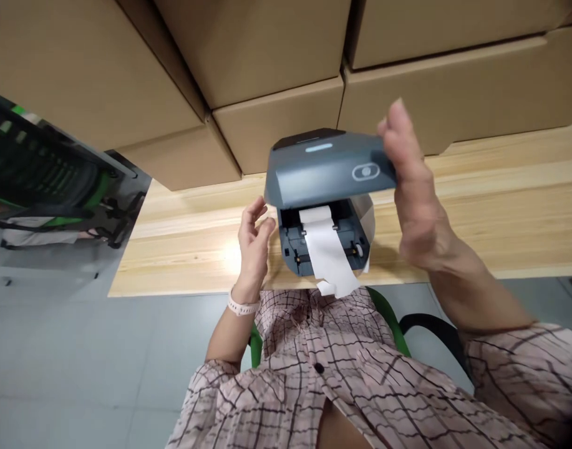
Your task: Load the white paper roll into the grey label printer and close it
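Observation:
A dark grey label printer (291, 257) stands at the wooden table's front edge, its lid (332, 171) partly raised. A white paper strip (330, 255) comes out of the open body and hangs over the front. At the lid's right edge, my right hand (414, 193) grips the side, its fingers partly hidden behind it. Beside the printer's left side is my left hand (255, 243), fingers bent and apart with nothing in them. Its fingertips are close to the lid's left corner; whether they touch it I cannot tell.
Large cardboard boxes (276, 128) are stacked along the back of the wooden table (183, 243). On the left, a black and green chair (47, 168) stands on the grey floor. I sit close to the table's front edge.

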The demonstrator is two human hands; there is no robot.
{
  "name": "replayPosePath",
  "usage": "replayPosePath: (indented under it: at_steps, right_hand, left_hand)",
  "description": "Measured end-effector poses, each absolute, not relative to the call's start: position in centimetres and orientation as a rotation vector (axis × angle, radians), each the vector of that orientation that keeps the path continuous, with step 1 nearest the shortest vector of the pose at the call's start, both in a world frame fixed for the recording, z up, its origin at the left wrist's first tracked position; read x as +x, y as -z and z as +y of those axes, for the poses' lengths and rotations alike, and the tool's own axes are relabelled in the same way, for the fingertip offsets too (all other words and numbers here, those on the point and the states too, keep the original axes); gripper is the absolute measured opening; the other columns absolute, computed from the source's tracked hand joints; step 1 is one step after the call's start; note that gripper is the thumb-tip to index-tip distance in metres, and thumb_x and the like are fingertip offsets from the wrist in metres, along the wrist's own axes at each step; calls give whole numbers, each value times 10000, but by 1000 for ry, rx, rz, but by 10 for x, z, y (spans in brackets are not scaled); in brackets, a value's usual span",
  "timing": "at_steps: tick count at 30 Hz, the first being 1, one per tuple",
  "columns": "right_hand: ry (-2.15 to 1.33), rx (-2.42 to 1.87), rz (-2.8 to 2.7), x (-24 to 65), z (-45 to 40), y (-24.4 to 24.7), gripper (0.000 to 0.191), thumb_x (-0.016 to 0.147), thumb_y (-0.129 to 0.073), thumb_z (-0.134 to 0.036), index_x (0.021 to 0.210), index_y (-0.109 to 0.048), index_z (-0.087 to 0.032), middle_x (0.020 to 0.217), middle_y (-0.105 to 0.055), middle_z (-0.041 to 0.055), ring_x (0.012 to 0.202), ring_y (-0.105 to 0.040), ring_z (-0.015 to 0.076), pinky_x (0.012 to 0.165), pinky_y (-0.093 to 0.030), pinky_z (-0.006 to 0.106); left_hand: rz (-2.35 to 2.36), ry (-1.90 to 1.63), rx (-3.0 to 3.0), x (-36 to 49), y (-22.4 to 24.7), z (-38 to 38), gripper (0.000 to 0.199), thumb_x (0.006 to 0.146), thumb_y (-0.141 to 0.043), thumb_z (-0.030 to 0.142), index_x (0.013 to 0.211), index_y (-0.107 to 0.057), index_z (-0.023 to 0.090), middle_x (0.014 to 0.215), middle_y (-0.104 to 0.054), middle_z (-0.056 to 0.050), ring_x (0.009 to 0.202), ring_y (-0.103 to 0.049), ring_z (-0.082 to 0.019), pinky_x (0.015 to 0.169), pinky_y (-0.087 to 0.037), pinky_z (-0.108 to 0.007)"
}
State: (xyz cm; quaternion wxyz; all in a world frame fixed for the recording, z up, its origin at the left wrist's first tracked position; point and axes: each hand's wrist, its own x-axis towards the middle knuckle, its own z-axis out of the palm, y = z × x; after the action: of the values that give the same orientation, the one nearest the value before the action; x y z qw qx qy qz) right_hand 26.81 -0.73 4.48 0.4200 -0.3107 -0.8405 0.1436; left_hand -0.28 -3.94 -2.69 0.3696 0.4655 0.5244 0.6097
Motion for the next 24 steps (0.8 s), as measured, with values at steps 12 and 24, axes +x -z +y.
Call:
replayPosePath:
  at_steps: [12,24]
  right_hand:
    - [-27,-899,-1956,215,102,-130,638,1165,-325,-505,1715,-353,-183,1782,-384,30,1678,-346,197,1367,-269,329]
    - [-19,-746,-2468,227,68,-76,277,1038,-445,-263,1106,-711,-230,1020,-817,64,914,-785,244,836,-614,404]
  left_hand:
    - [1197,-1266,1225,7,30,-11,889,854,-876,498,1629,-478,324,1661,-546,-121,1570,-477,-363,1207,-507,-496]
    - [1203,-1273,1191,10,26,-14,827,853,-871,433,1592,-526,296,1644,-558,-134,1524,-517,-361,1159,-545,-514]
